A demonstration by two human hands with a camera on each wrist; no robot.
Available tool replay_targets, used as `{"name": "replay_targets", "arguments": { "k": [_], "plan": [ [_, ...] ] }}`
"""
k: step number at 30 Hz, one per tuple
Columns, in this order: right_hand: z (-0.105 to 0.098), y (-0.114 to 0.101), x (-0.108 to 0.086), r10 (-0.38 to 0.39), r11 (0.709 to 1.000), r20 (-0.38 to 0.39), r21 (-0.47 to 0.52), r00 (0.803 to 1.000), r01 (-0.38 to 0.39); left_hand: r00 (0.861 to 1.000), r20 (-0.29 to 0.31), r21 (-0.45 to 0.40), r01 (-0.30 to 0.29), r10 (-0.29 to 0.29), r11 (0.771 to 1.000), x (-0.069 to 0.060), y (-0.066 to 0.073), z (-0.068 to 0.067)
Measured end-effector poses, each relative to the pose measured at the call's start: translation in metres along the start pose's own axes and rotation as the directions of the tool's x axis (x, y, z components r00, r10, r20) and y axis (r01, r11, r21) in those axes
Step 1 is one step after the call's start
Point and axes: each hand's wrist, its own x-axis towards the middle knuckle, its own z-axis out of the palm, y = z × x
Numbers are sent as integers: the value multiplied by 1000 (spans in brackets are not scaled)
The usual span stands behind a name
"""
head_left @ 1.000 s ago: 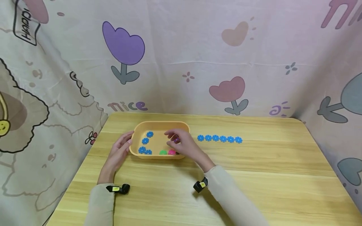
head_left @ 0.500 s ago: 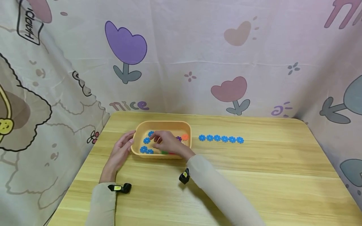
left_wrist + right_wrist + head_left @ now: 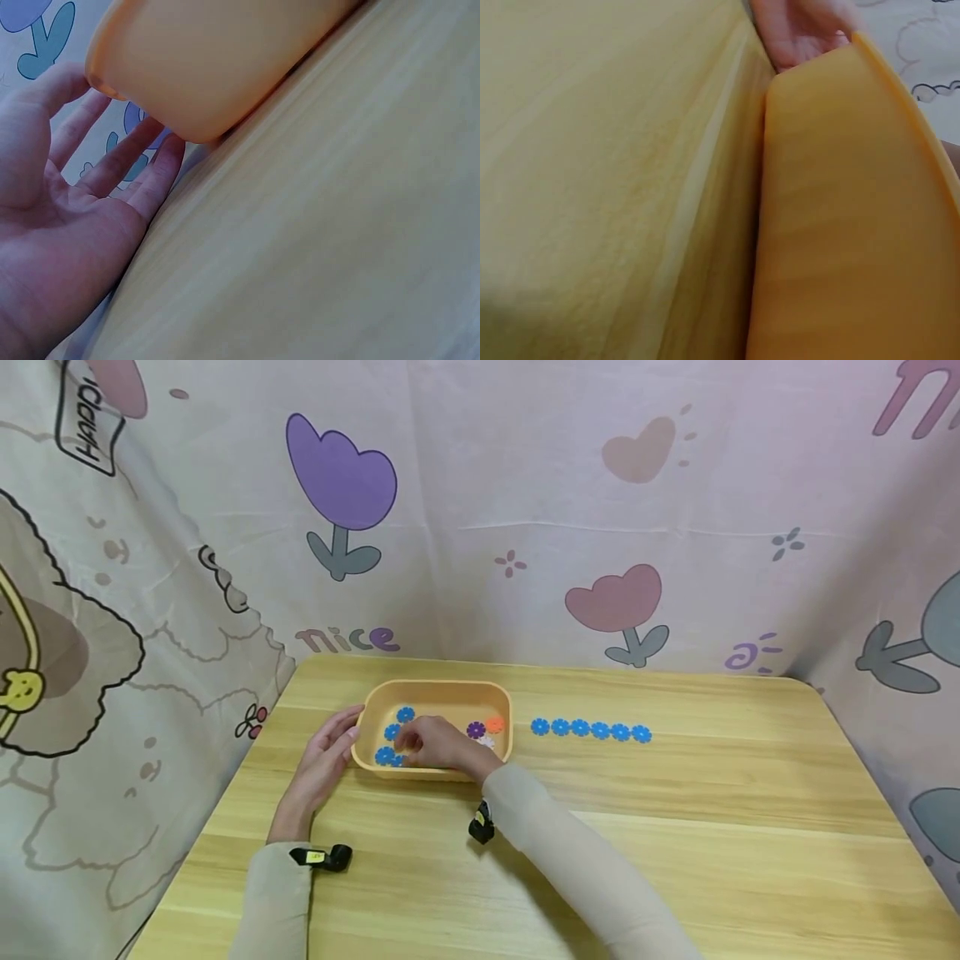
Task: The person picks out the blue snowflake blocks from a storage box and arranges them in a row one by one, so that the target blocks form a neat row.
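My left hand (image 3: 324,768) rests against the left end of the orange tray (image 3: 435,774), its thumb and fingertips touching the rim. In the left wrist view that hand (image 3: 82,195) has extended fingers against the tray (image 3: 210,67). My right hand (image 3: 442,745) reaches inside the tray over its left half, fingers bent down beside the blue flower-shaped pieces (image 3: 385,756); whether they pinch one is hidden. Another blue piece (image 3: 405,715) lies behind the fingers. The right wrist view shows mostly the tray's outer wall (image 3: 847,210).
Several blue pieces (image 3: 580,727) form a row on the wooden table (image 3: 675,860), right of the tray. In the tray's right half lie a purple piece (image 3: 476,729), an orange piece (image 3: 495,725) and a white piece (image 3: 487,742). A patterned cloth (image 3: 465,468) hangs behind the table.
My right hand has moved left across the tray and down to the blue pieces, uncovering the purple, orange and white ones. My left hand stays at the tray's end.
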Motion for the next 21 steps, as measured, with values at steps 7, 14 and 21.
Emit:
{"name": "replay_targets", "arguments": {
  "k": [7,14,21],
  "plan": [
    [2,-2,0,-10,999,33,-51,999,12,1000,-7,-3,-1,1,1000,-1,-1,1],
    [2,3,-1,34,999,-18,21,999,-34,1000,-8,2,6,-6,1000,-1,-1,1],
    [-3,1,-3,50,998,-87,47,995,-46,1000,-8,1,7,-7,1000,0,1,0]
  ]
}}
